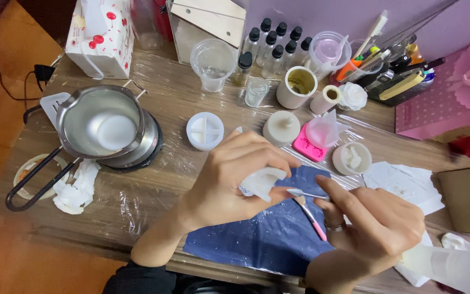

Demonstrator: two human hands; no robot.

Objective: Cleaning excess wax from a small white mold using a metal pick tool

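Observation:
My left hand (229, 174) grips a small white mould-like piece (262, 182) above a dark blue cloth (267, 234). My right hand (373, 226), with a ring on one finger, pinches a thin metal blade (307, 194) whose tip touches the white piece. A pink-handled brush (312, 216) lies on the cloth just below the blade.
A steel pot (101, 122) with white wax sits on a round burner at left. White round moulds (205, 131), a pink mould (307, 146), a plastic cup (213, 64), several small dark-capped bottles (276, 46), pens, crumpled tissue (74, 190) and white paper (403, 182) crowd the plastic-covered table.

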